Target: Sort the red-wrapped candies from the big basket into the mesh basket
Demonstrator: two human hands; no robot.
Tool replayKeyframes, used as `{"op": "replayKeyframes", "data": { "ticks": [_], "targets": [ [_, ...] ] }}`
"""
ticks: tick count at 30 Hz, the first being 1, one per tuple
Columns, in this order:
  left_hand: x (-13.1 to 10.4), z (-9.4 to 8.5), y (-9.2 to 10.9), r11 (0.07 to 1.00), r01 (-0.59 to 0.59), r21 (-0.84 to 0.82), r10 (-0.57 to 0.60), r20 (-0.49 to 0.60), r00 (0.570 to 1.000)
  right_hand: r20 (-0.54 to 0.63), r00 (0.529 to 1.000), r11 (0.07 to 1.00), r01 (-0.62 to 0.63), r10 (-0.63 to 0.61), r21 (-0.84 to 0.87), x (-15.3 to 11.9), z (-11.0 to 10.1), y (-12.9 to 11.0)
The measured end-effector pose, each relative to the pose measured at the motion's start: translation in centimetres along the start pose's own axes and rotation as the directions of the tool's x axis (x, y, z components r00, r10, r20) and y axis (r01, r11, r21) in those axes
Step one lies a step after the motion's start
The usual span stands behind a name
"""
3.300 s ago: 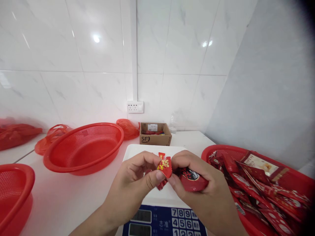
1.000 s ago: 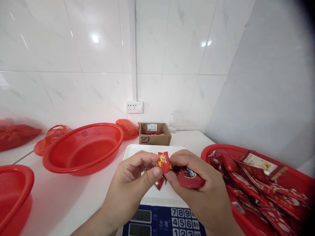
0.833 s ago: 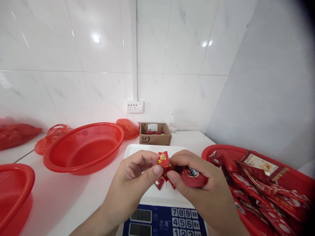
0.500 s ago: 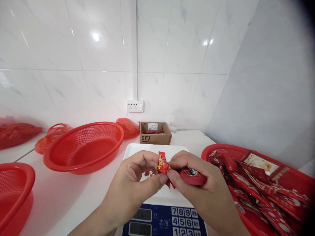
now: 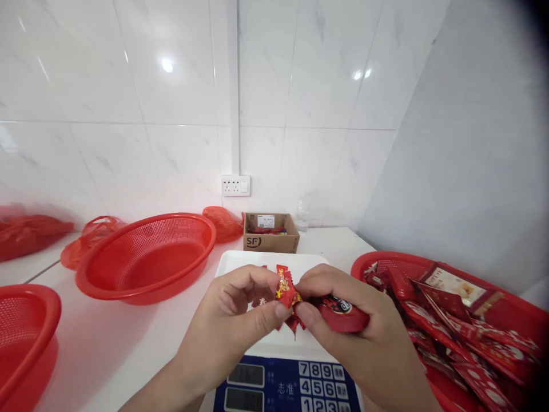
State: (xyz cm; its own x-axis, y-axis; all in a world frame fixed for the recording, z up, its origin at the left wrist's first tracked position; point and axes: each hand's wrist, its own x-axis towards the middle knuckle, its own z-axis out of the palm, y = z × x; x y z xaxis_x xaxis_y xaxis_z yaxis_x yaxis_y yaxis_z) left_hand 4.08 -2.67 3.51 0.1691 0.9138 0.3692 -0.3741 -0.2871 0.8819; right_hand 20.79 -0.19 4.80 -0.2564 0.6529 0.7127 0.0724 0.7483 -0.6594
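Note:
Above the white pan [image 5: 274, 347] of a scale, my two hands meet. My left hand [image 5: 242, 320] pinches a small red candy wrapper [image 5: 285, 287] with gold print between thumb and fingers. My right hand [image 5: 349, 320] is closed round a dark red packet [image 5: 343, 315] with a black oval label, its thumb and fingertip touching the small wrappers. More red wrapped pieces show between and below the fingertips, partly hidden by them. The blue keypad panel [image 5: 286, 389] of the scale is in front of the hands.
A red basket [image 5: 364, 260] of red packets stands at right. Two red baskets are at left, one large [image 5: 146, 220] and one at the edge [image 5: 54, 303]. Behind are a cardboard box [image 5: 270, 243], red plastic bags [image 5: 221, 223] and a wall socket [image 5: 235, 186].
The dark red packet in my right hand has shifted slightly right and down. The small wrapper has turned a little, and the fingertips of my two hands are slightly farther apart.

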Motion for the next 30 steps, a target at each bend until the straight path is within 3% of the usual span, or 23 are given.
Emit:
{"op": "replayKeyframes", "data": {
  "ticks": [6,14,21,30],
  "targets": [
    [0.0,-0.1,-0.1,0.999,-0.014,0.039,0.014,0.002,1.000,-0.012,0.999,0.999,0.043,-0.043,-0.009,0.0,-0.1,0.2],
    [0.5,0.2,0.3,0.964,0.059,-0.259,-0.073,-0.042,0.996,0.044,0.999,0.999,-0.016,0.018,-0.046,-0.3,-0.7,0.1],
    [0.6,0.4,0.2,0.946,0.137,-0.294,-0.153,-0.032,0.988,0.049,0.999,0.994,0.012,-0.006,-0.113,-0.8,-0.3,0.2],
    [0.1,1.0,-0.2,0.968,-0.001,-0.249,-0.010,-0.042,0.999,0.050,0.995,0.996,0.084,-0.083,-0.023,-1.1,-0.2,-0.2]
  ]
}}
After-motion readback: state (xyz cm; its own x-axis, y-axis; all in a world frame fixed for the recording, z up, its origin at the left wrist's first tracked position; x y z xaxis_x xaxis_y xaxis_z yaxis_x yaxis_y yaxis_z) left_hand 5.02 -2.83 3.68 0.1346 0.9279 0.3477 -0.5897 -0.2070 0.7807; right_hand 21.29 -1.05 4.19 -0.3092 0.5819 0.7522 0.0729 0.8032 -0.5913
